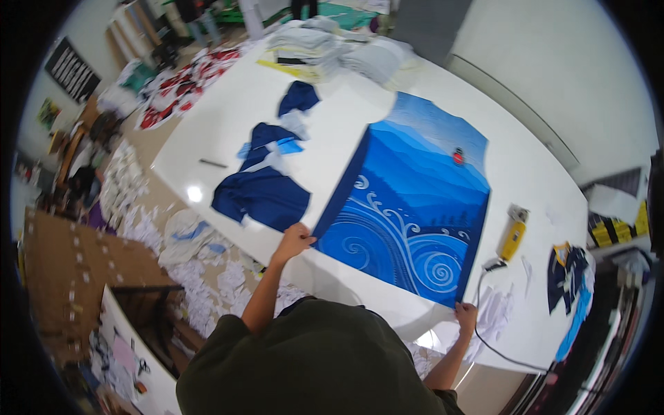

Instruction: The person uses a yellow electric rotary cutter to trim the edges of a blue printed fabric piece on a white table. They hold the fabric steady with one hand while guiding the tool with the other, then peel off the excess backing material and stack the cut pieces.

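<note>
A blue printed fabric panel (408, 200), cut like a shirt body, lies spread on the white table (332, 277). Mountain shapes, pale swirls and a small red emblem show on it, with dark navy strips along both sides. At its near left corner, my left hand (296, 241) pinches the navy edge. My right hand (467, 317) grips the near right corner, close to the table's front edge. Both hands are closed on the cloth, the near hem stretched between them. Left of the panel lie navy fabric pieces (263, 197), mixed with white and light blue scraps.
A yellow handheld electric cutter (512, 235) with a black cord (484, 339) stands right of the panel. Stacked pale fabric (311, 48) sits at the far end. A dark thin tool (213, 163) lies at left. Dark and blue garments (570, 283) hang at right; scraps (200, 277) litter the floor.
</note>
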A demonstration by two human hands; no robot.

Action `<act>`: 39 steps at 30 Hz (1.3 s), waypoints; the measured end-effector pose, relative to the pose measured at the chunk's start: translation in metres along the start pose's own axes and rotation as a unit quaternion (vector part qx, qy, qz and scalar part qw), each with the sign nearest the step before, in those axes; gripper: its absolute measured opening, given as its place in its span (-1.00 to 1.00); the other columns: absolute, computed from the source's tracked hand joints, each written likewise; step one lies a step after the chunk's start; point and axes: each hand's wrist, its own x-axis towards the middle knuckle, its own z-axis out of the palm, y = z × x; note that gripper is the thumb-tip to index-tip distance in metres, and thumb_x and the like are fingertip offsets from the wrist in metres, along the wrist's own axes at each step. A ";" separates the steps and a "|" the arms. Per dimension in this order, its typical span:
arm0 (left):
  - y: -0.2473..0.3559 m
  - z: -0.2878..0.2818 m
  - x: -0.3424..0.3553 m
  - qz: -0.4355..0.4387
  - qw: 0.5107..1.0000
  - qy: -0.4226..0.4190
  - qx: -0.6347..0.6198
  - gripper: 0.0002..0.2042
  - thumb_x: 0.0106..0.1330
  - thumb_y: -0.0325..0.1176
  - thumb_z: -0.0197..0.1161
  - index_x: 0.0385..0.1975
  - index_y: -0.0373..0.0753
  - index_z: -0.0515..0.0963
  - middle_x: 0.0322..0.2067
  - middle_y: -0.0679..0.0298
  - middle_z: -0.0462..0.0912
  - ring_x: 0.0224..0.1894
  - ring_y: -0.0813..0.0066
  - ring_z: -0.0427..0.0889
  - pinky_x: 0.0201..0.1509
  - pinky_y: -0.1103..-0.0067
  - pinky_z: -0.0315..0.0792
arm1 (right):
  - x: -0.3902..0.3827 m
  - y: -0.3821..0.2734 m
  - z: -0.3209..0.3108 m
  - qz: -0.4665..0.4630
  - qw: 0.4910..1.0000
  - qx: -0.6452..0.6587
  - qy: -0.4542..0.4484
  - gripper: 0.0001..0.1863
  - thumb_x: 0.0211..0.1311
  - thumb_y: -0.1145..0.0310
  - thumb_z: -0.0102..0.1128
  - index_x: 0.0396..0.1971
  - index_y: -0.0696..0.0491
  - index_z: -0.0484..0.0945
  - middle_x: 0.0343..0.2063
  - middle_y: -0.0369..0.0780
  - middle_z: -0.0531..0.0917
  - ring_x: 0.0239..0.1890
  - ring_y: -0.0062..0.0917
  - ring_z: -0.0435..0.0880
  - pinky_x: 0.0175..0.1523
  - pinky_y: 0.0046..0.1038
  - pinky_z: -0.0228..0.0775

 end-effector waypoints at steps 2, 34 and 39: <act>-0.004 0.002 0.005 -0.074 0.996 -0.035 -0.038 -0.74 0.14 -0.54 0.51 -0.33 -0.46 0.52 -0.50 0.12 0.66 -0.45 0.43 0.73 -0.44 0.53 0.64 | 0.000 0.002 -0.004 -0.001 1.000 0.000 0.013 -0.75 0.28 0.33 0.41 -0.33 0.24 0.64 -0.60 -0.21 0.67 -0.63 -0.62 0.58 -0.53 -0.53 0.35; 0.194 -0.109 0.045 -0.108 0.986 -0.052 -0.111 -0.84 0.39 -0.44 0.38 -0.34 -0.27 0.49 -0.41 0.39 0.57 -0.35 0.70 0.57 -0.21 0.63 0.63 | -0.055 -0.190 -0.109 -0.078 0.943 0.313 0.084 -0.79 0.39 0.37 0.33 -0.23 0.25 0.67 -0.44 -0.27 0.69 -0.43 -0.63 0.65 -0.25 -0.58 0.48; 0.183 -0.073 0.138 -0.082 0.979 -0.046 -0.182 -0.84 0.41 -0.41 0.37 -0.33 -0.25 0.50 -0.37 0.39 0.58 -0.31 0.67 0.59 -0.13 0.62 0.64 | 0.041 -0.207 -0.103 -0.079 0.933 0.336 0.103 -0.81 0.42 0.35 0.31 -0.26 0.20 0.64 -0.46 -0.31 0.64 -0.46 -0.65 0.60 -0.28 -0.60 0.48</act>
